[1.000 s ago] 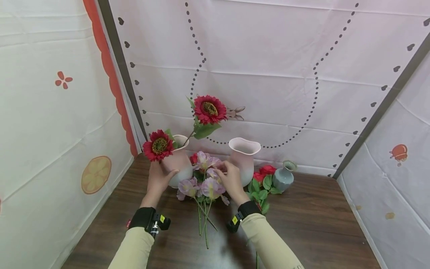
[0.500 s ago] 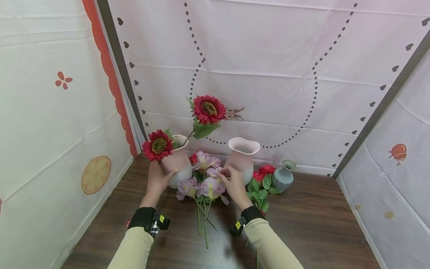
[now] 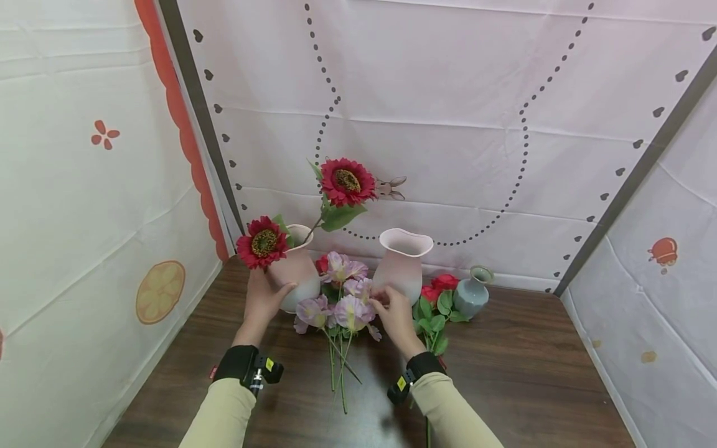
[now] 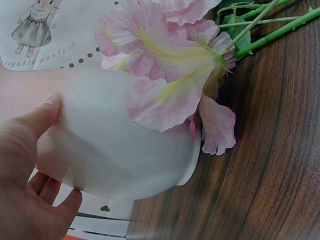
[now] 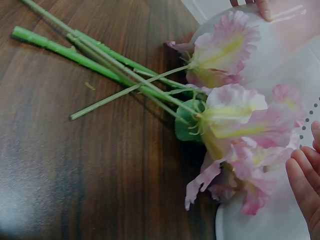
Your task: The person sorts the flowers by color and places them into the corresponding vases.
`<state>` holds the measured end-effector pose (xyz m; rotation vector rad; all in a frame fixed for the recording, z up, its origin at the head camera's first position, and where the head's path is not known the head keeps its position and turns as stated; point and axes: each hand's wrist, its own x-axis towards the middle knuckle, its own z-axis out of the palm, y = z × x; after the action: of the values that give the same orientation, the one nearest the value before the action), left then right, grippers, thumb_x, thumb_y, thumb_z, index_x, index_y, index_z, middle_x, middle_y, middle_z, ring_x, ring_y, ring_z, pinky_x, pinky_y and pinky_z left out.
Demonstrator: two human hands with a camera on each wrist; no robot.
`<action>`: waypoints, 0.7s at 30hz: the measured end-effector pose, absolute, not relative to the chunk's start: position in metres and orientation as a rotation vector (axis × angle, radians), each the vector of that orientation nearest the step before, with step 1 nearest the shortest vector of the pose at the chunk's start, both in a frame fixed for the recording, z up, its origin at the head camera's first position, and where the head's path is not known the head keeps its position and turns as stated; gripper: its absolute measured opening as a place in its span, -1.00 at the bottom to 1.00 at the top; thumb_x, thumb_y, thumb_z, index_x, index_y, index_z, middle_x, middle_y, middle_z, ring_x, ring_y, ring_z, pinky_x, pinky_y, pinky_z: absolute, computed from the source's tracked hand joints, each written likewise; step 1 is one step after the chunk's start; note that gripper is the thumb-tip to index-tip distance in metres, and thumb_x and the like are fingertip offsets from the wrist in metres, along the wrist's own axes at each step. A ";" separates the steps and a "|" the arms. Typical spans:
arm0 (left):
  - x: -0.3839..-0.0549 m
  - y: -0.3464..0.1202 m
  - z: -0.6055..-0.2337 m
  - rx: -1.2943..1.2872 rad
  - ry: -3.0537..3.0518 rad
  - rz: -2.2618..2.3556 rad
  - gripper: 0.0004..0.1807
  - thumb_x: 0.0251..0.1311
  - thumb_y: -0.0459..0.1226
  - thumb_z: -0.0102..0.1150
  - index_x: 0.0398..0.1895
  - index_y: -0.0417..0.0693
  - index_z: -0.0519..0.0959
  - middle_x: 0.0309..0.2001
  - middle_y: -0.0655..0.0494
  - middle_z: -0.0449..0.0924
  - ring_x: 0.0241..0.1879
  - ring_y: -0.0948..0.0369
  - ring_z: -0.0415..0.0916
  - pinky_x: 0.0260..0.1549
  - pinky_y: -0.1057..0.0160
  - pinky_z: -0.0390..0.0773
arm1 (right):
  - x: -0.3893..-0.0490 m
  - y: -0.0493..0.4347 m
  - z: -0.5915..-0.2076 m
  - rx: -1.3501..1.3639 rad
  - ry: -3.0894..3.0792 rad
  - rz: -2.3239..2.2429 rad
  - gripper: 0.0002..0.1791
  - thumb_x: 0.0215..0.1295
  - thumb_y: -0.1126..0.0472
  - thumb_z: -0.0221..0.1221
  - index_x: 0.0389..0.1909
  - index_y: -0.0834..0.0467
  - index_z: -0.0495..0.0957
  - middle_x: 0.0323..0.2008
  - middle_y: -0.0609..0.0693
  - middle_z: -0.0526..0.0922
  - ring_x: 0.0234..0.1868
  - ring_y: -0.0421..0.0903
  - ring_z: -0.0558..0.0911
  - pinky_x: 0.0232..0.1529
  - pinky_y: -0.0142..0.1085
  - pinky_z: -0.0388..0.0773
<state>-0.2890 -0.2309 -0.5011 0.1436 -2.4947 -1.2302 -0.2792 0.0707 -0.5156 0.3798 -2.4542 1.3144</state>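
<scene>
My left hand (image 3: 261,300) grips the left pink-and-white vase (image 3: 299,274), thumb on its near side and fingers round the other, as the left wrist view shows on the vase (image 4: 115,140). Two red sunflower-like flowers (image 3: 347,180) stand in that vase, one leaning left. Beside it lies a bunch of lilac-pink flowers (image 3: 351,313), stems toward me. My right hand (image 3: 394,311) hovers at the bunch's right edge, before the second pink-and-white vase (image 3: 400,267). In the right wrist view its fingers (image 5: 302,182) are loosely bent near the petals (image 5: 250,115), holding nothing visible.
Red roses (image 3: 445,283) with green leaves lie right of the second vase, partly behind my right forearm. A small blue-grey vase (image 3: 472,298) stands beside them. Printed cloth walls (image 3: 448,124) border the dark wooden table (image 3: 521,367) at the back and sides.
My right hand has drawn slightly right and toward me along the edge of the lilac-pink flowers. The left hand keeps its grip on the vase, and the flowers stay where they were.
</scene>
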 end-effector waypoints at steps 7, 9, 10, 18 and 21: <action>-0.291 -0.232 -0.503 0.143 -2.491 -1.223 0.14 0.06 -0.14 0.50 0.57 -0.06 -0.09 0.55 -0.24 0.03 0.55 -0.17 0.01 0.50 -0.23 0.11 | -0.275 0.075 -0.526 0.373 -2.448 1.334 -0.89 0.23 0.32 0.33 -0.27 0.28 0.65 -0.37 0.08 0.73 -0.32 -0.05 0.70 -0.32 -0.34 0.66; -0.291 -0.232 -0.503 0.142 -2.493 -1.220 0.14 0.06 -0.14 0.50 0.56 -0.06 -0.09 0.55 -0.24 0.03 0.55 -0.17 0.01 0.50 -0.23 0.12 | -0.274 0.076 -0.529 0.373 -2.446 1.334 -0.91 0.23 0.34 0.33 -0.28 0.27 0.65 -0.38 0.08 0.72 -0.34 -0.06 0.69 -0.32 -0.35 0.66; -0.290 -0.232 -0.503 0.141 -2.493 -1.220 0.14 0.06 -0.14 0.50 0.56 -0.07 -0.09 0.55 -0.24 0.04 0.55 -0.17 0.01 0.50 -0.24 0.12 | -0.273 0.076 -0.530 0.370 -2.447 1.342 -0.91 0.22 0.34 0.33 -0.28 0.27 0.65 -0.39 0.07 0.72 -0.35 -0.08 0.68 -0.33 -0.36 0.65; -0.289 -0.231 -0.501 0.147 -2.503 -1.225 0.14 0.07 -0.15 0.49 0.57 -0.07 -0.11 0.55 -0.25 0.02 0.55 -0.18 0.00 0.49 -0.24 0.11 | -0.266 0.077 -0.540 0.327 -2.503 1.369 -0.89 0.25 0.26 0.33 -0.24 0.19 0.67 -0.37 0.02 0.74 -0.36 -0.13 0.68 -0.34 -0.41 0.60; -0.289 -0.231 -0.501 0.155 -2.513 -1.223 0.14 0.08 -0.15 0.48 0.57 -0.07 -0.11 0.55 -0.25 0.01 0.55 -0.18 -0.01 0.50 -0.24 0.11 | -0.263 0.076 -0.544 0.321 -2.500 1.386 -0.90 0.28 0.24 0.32 -0.25 0.18 0.67 -0.35 0.02 0.76 -0.35 -0.13 0.70 -0.34 -0.42 0.60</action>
<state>-0.2895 -0.2312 -0.5010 0.1548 -2.5132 -1.2230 -0.2628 0.0759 -0.5439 0.3215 -2.5003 1.3863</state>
